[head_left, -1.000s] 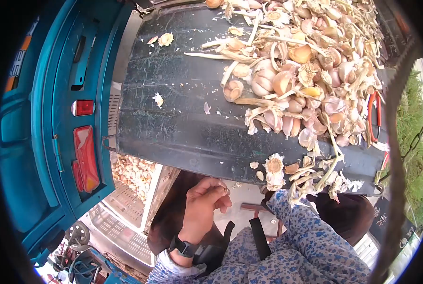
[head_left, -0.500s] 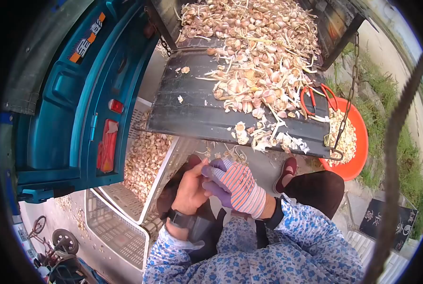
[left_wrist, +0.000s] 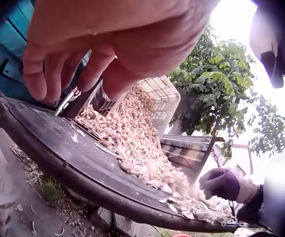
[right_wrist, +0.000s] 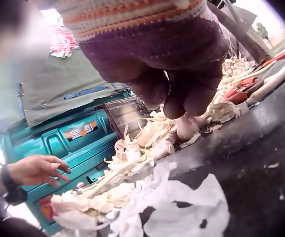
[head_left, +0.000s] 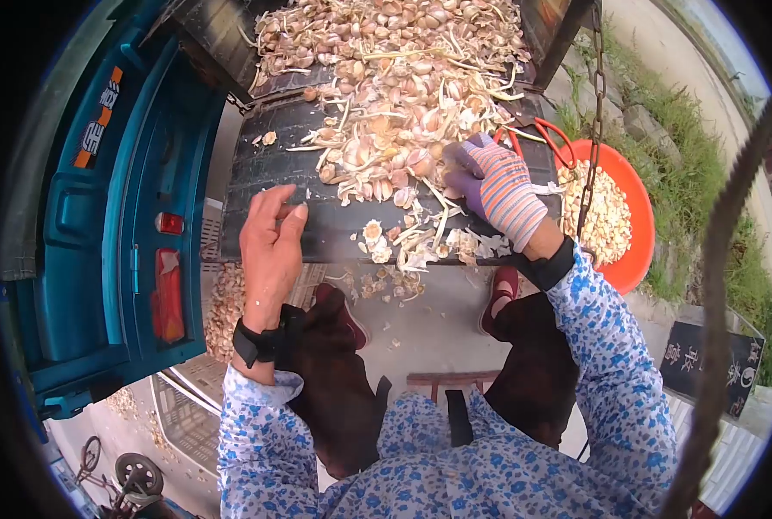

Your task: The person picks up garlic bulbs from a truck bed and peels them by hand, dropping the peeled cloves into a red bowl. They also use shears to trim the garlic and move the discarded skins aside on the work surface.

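My bare left hand point(head_left: 269, 246) hovers at the left part of a dark truck tailgate point(head_left: 256, 203), fingers loosely bent and nothing between them. A large heap of garlic point(head_left: 403, 112), cloves with dry stalks and skins, covers the bed and spreads onto the tailgate. At the heap's right edge is my right hand point(head_left: 500, 186), in a striped glove with purple palm. Its curled fingers pinch at a garlic clove point(right_wrist: 186, 128), which shows right under the fingertips in the right wrist view. Papery skins point(right_wrist: 191, 207) lie close by.
Red-handled pliers point(head_left: 555, 138) lie right of the heap. Beyond the tailgate, an orange basin point(head_left: 638, 233) holds peeled cloves, with a chain point(head_left: 595, 112) hanging before it. A teal truck door point(head_left: 83, 285) stands left, above a crate point(head_left: 183, 415). Skins point(head_left: 386, 281) litter the ground.
Half a second ago both hands were together above the lap. They have parted: the left moved up-left over the tailgate, the right forward to the garlic heap. The head view has shifted too.
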`<state>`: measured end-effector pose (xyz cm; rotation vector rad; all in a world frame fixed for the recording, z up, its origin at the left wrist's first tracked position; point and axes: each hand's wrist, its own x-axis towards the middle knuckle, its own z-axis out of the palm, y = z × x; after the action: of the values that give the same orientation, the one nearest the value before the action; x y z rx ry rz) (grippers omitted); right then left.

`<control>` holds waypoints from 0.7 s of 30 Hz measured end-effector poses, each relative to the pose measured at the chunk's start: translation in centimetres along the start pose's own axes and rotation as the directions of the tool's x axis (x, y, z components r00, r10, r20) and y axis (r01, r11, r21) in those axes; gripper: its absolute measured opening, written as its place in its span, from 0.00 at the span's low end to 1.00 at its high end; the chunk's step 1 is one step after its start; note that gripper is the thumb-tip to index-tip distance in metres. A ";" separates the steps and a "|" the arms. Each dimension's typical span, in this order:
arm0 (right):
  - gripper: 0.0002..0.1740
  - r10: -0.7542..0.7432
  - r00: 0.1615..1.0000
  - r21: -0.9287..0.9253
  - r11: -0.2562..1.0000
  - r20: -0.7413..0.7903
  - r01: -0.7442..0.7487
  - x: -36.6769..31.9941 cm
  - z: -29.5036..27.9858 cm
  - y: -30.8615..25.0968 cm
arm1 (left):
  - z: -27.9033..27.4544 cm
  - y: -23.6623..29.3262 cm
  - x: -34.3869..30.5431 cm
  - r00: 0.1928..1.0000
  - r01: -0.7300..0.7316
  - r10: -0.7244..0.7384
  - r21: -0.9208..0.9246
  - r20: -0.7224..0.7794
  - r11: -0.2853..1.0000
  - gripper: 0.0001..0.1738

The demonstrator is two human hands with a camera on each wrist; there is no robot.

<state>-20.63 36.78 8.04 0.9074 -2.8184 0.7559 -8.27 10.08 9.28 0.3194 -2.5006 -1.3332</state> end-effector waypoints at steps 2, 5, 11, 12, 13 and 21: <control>0.18 -0.018 0.995 -0.159 0.987 0.102 0.034 0.7 -0.5 -1.3 | 4.1 1.8 1.8 0.991 -0.078 0.080 -0.024 0.107 0.997 0.16; 0.19 -0.056 0.975 -0.302 0.946 0.213 0.120 1.2 -0.8 -1.5 | 7.8 3.3 2.8 0.960 -0.195 0.191 0.002 0.204 0.981 0.16; 0.14 0.044 0.982 -0.244 0.970 0.186 0.002 1.3 -2.3 0.0 | 11.2 4.4 4.0 0.940 -0.316 0.291 0.130 0.178 0.940 0.09; 0.15 0.061 0.986 -0.187 0.982 0.158 -0.031 1.3 -2.4 0.2 | 11.8 4.6 4.0 0.929 -0.355 0.321 0.202 0.182 0.913 0.09; 0.15 0.090 0.991 -0.077 0.994 0.101 -0.082 1.2 -2.4 0.2 | 12.2 5.0 4.1 0.941 -0.302 0.240 0.271 0.239 0.914 0.11; 0.13 0.349 0.919 0.711 0.597 0.186 -0.371 0.5 -2.1 -1.7 | 11.3 5.3 3.2 0.953 0.155 -0.066 -0.289 0.295 0.945 0.10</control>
<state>-20.26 36.34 10.74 0.3474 -2.7186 2.0608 -15.55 20.65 8.23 0.2146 -2.4639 -1.9087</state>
